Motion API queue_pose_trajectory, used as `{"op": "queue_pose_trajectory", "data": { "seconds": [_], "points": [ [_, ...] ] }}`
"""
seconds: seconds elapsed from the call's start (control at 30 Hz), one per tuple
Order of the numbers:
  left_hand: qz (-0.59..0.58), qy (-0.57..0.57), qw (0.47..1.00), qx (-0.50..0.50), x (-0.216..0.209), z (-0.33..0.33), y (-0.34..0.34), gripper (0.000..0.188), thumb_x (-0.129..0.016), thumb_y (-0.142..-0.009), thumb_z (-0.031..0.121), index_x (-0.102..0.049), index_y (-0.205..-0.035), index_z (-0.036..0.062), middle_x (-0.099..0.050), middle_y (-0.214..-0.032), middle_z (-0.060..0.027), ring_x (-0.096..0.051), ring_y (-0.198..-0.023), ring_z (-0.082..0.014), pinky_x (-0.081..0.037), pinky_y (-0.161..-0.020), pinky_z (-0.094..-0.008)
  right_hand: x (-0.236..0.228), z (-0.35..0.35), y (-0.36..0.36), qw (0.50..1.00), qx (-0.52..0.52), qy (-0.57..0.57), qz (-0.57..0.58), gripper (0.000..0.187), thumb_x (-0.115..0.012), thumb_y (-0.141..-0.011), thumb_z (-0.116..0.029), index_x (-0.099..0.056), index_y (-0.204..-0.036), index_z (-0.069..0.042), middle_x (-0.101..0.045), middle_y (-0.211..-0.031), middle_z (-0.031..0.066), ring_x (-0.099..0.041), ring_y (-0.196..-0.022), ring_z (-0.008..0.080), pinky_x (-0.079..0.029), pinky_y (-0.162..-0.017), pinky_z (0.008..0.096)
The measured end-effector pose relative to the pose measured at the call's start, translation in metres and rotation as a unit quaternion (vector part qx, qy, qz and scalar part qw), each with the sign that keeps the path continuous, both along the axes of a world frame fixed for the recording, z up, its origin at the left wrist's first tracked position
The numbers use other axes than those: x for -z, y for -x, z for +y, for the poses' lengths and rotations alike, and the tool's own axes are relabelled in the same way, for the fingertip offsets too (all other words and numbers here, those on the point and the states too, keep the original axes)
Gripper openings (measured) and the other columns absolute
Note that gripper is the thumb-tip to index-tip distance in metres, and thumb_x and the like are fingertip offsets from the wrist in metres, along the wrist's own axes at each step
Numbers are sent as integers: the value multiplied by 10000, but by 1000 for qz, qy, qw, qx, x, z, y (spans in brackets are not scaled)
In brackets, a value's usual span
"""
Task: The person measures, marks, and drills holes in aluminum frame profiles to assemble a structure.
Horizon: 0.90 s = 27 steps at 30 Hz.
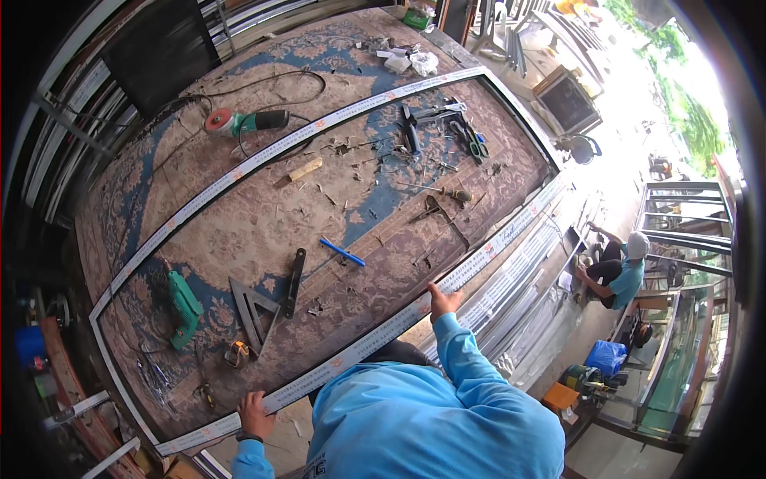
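Observation:
A large rectangular frame [351, 354] with white printed protective film lies on a carpet-covered table [239, 207]. Its near rail runs along the table edge in front of my body. My left hand [255, 415] is closed over this rail near its left end, wearing a dark wristband. Further right, my right hand [444, 302] grips the same rail, thumb toward its upper face. Inside the frame lie a green drill [185, 310], a triangular metal square [254, 315], a dark flat bar [295, 283], a blue pen [341, 251] and a tape measure [237, 353].
A corded angle grinder [247, 121] sits beyond the far rail. A screwdriver [456, 194], scissors-like tool [477, 145] and scattered debris lie inside the frame. Long wrapped profiles [519, 283] lie right of me; another person [626, 271] crouches beyond, near a blue bag [606, 356].

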<state>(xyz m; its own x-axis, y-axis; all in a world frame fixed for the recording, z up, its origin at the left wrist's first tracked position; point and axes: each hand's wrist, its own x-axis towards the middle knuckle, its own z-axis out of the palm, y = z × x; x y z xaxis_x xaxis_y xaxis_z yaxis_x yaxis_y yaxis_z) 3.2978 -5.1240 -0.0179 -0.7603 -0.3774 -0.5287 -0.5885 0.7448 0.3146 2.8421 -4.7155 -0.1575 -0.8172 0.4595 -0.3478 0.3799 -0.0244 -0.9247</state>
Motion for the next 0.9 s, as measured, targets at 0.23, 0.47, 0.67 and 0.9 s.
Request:
{"op": "queue_pose_trajectory", "data": {
  "seconds": [0.23,0.47,0.67,0.9],
  "points": [
    [14,-24,1000,2,2,10,18,731,-937,-736,108,-614,-1391,78,-586,-1371,-175,-556,-1282,-451,-473,-1077,-571,5,-3,41,999,-33,-36,5,717,-971,-796,-82,-479,-1307,19,-670,-1185,173,-679,-1057,282,-573,-930,427],
    [52,-1,998,-25,23,11,33,781,-957,-707,100,-582,-1390,46,-553,-1354,-197,-546,-1289,-456,-490,-1081,-525,41,-17,91,995,-75,-61,-11,1071,-966,-791,-101,-290,-1610,41,-529,-1524,245,-597,-1339,345,-484,-1136,428],
    [77,21,996,-37,42,13,41,746,-941,-681,90,-567,-1325,49,-533,-1320,-197,-533,-1264,-460,-477,-1092,-533,46,-29,94,970,-65,-214,-97,1267,-991,-788,-302,-168,-1652,123,-396,-1641,335,-420,-1527,415,-311,-1289,414],
    [55,68,996,-10,51,7,43,696,-905,-669,120,-577,-1278,50,-562,-1320,-219,-519,-1291,-464,-468,-1108,-548,35,-15,96,918,-154,-350,-107,1466,-996,-704,-560,-138,-1626,190,-254,-1687,388,-286,-1580,485,-227,-1320,560]
  ]
}}
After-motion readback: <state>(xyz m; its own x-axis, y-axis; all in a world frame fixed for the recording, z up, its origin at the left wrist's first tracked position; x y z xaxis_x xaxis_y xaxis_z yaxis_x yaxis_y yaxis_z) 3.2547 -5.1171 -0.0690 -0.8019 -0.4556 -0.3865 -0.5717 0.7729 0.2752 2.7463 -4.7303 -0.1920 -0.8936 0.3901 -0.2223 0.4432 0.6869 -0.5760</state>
